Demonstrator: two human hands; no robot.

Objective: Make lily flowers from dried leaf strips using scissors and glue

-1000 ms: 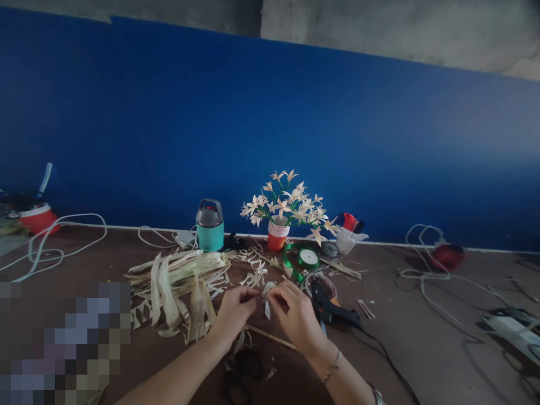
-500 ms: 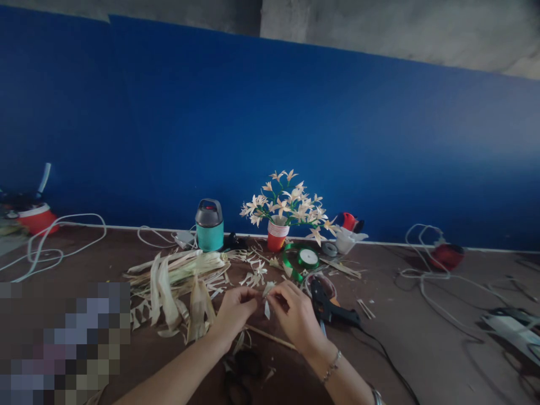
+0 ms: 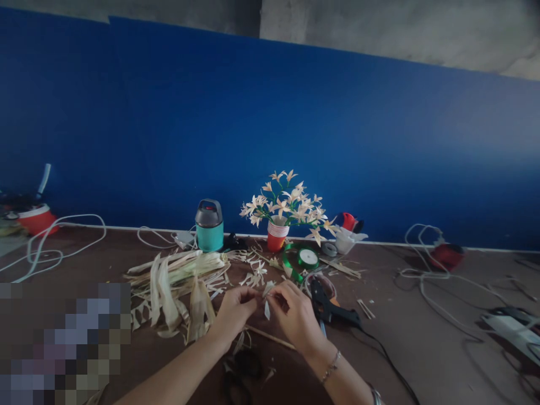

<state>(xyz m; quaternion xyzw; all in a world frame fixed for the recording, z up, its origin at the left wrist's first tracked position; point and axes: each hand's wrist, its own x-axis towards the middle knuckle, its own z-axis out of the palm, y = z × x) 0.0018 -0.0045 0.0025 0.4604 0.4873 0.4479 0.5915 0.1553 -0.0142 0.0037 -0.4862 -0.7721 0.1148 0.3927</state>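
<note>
Between my fingertips is a small pale husk-like flower piece [image 3: 267, 310], with one pointed strip hanging down and another sticking up. My left hand [image 3: 237, 310] is closed in a pinch at its left side. From the right, my right hand [image 3: 295, 312] pinches the same piece, thumb and forefinger together. Fingers cover most of its middle. Just beyond lie cut star-shaped husk petals [image 3: 255, 274]. A black hot glue gun [image 3: 331, 306] rests right of my right hand, and a thin stick [image 3: 270, 336] lies below both hands. Black-handled scissors [image 3: 238, 374] lie nearer to me.
Dried husks [image 3: 177, 270] are heaped at left. Behind stand a teal lidded container [image 3: 210, 236] and a red-and-white paper cup [image 3: 277, 239] of pale flowers [image 3: 291, 205]. A green ribbon spool [image 3: 307, 257] lies before the cup. White cables [image 3: 426, 275] trail at right; a blue wall [image 3: 270, 112] bounds the table.
</note>
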